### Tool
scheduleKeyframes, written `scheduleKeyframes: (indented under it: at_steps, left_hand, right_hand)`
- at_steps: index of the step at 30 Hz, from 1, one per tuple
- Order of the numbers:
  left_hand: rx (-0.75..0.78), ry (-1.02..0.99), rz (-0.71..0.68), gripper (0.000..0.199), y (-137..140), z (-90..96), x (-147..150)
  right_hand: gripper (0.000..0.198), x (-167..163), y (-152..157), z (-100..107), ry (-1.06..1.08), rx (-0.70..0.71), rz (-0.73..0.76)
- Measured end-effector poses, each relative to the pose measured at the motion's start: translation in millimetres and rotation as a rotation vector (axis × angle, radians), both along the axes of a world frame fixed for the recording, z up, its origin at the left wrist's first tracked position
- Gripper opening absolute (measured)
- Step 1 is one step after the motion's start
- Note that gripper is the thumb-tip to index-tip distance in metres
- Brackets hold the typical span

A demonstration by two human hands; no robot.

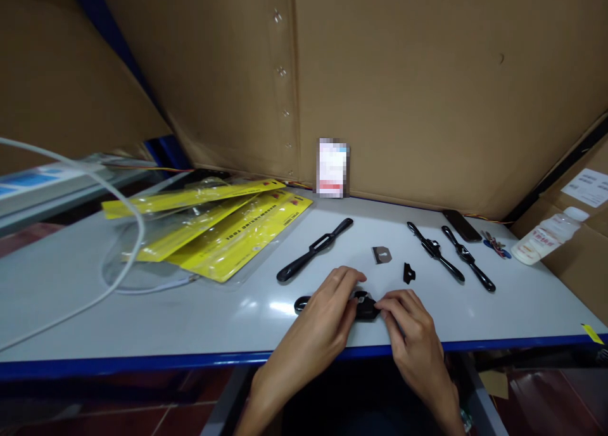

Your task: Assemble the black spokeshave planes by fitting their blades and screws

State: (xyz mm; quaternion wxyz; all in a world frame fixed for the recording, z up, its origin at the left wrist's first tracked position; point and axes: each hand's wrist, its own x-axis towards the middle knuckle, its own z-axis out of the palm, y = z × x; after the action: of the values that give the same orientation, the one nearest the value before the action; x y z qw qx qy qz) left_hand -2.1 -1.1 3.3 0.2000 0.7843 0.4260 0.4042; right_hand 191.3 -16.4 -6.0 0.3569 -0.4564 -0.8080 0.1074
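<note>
A black spokeshave [367, 308] lies near the front of the table, its left handle [300, 305] showing past my wrist. My left hand [332, 303] is closed on it from the left, thumb by the middle body, index finger raised above it. The fingertips of my right hand [408, 319] pinch the right side of that body; the right handle is hidden. Just behind my hands are a flat metal blade [381, 255] with a slot and a small black cap piece [409, 273]. A bare black spokeshave frame [316, 250] rests behind my left hand.
Two more spokeshaves [436, 251] lie to the right, near a dark phone [462, 225], small keys [495, 244] and a tilted bottle [546, 236]. Yellow-carded plastic packages [237, 233] and a white cable [137, 233] occupy the left. A lit screen [331, 168] leans on the cardboard wall [427, 94].
</note>
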Motion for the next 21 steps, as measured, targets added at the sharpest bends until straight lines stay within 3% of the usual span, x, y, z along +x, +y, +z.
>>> scheduleKeyframes:
  at_steps: [7,13,17,21]
  left_hand:
    - [-0.003,0.045,-0.043,0.032,-0.5,1.5,-1.1]
    - [-0.02,0.024,0.044,0.011,0.5,1.4,3.5]
    - [0.006,0.047,0.05,0.01,1.5,-0.9,4.0]
    - [0.019,0.045,0.0,0.025,1.2,1.1,1.8]
  right_hand:
    - [0.034,-0.2,0.3,0.8,-0.011,0.01,-0.005]
    - [0.034,0.1,0.7,0.2,-0.012,0.018,-0.003]
    - [0.034,0.2,0.3,0.3,-0.005,0.008,0.002]
    - [0.034,0.1,0.0,0.7,-0.003,0.005,-0.005]
